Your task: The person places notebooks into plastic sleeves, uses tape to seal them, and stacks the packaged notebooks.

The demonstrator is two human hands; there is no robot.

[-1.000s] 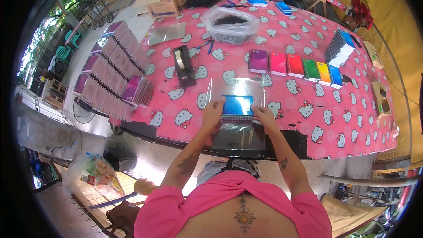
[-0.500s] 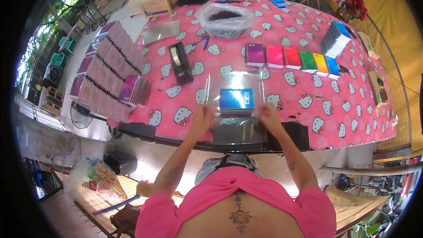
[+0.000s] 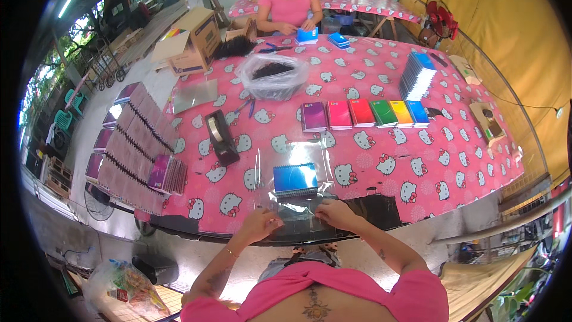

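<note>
A blue spiral notebook (image 3: 295,179) lies on a clear plastic sheet (image 3: 292,161) spread on the pink patterned table (image 3: 381,167). My left hand (image 3: 260,222) pinches the sheet's near edge at the left. My right hand (image 3: 335,212) pinches the same edge at the right, just below the notebook. Both hands are at the table's front edge.
A row of coloured notebooks (image 3: 363,113) lies beyond. A black tape dispenser (image 3: 221,137) stands left. Rows of pink notebooks (image 3: 134,149) fill the left end, a stack of notebooks (image 3: 417,75) the far right. A clear bag (image 3: 272,76) and a cardboard box (image 3: 187,39) sit further back. Another person (image 3: 291,3) works opposite.
My hands have drawn back from beside the notebook to the near edge of the plastic sheet. The view has tilted up, showing more of the far table.
</note>
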